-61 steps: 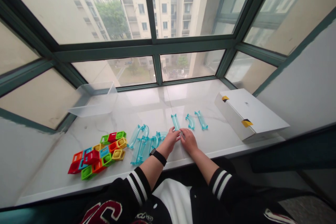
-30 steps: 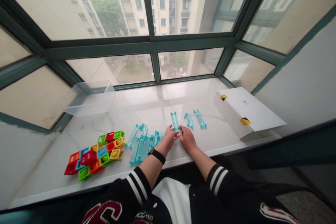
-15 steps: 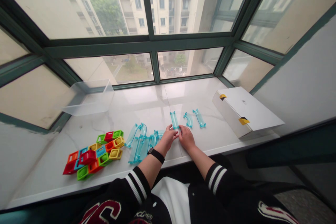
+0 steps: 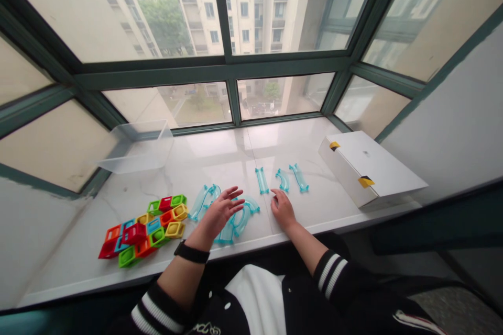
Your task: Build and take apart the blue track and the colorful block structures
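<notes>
My left hand (image 4: 220, 214) hovers with fingers spread over a group of translucent blue track pieces (image 4: 247, 210), holding nothing. It hides part of that group. To the right, my right hand (image 4: 283, 210) rests on the sill, holding nothing, its fingers loosely extended. Just beyond its fingertips lies a straight blue track piece (image 4: 262, 181), apart from the hand. A short curved track piece (image 4: 282, 180) and a longer, slightly bent track piece (image 4: 299, 178) lie farther right.
Joined red, green, yellow, orange and blue plastic blocks (image 4: 135, 234) sit on the left of the white marbled sill (image 4: 204, 154). Behind them stands a clear plastic bin (image 4: 137, 159). A white box (image 4: 369, 165) with yellow-black tape is at the right, below the window frame (image 4: 275, 65).
My left hand has moved left, away from the straight track piece, to above the group of pieces, and its fingers have spread. My right hand has shifted slightly right, away from that piece.
</notes>
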The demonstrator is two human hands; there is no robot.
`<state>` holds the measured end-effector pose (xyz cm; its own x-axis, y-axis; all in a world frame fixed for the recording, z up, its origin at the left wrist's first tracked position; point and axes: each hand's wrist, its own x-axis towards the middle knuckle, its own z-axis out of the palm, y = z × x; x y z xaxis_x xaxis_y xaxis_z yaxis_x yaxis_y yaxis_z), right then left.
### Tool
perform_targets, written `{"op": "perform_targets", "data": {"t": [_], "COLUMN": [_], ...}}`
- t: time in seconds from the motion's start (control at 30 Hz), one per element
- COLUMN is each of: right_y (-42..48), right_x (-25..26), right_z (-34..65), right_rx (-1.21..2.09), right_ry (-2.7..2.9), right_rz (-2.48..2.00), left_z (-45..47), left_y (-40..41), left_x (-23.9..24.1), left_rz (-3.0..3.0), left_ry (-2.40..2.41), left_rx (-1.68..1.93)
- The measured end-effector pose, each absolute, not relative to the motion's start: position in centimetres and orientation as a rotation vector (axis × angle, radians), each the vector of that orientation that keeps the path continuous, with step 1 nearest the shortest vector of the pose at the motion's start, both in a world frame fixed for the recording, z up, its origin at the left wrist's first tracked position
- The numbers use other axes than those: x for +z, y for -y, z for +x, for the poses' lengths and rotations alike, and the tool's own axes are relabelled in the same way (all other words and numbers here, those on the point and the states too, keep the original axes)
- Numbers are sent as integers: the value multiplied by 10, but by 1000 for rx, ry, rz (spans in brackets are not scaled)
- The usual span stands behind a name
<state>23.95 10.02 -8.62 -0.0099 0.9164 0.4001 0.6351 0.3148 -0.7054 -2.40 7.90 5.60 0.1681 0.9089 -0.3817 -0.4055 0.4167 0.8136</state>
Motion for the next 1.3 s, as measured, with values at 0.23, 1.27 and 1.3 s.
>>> {"op": "perform_targets", "data": {"t": [0.23,1.27,1.3], "right_y": [-87,-108,-108], "right_x": [-76,-101,-102], "right_z": [314,339,338], "right_rx": [8,-124,-128], "right_ry": [1661,1762,1760], "right_rz": [-1637,-2095,-2097], "left_z": [-124,-142,-140], "left_y": [2,23,23], "left_x": [55,31,30], "left_rz": [607,418,417], "left_ry": [-1093,-1162,-1164], "left_rx": [1062,1282,1282]}}
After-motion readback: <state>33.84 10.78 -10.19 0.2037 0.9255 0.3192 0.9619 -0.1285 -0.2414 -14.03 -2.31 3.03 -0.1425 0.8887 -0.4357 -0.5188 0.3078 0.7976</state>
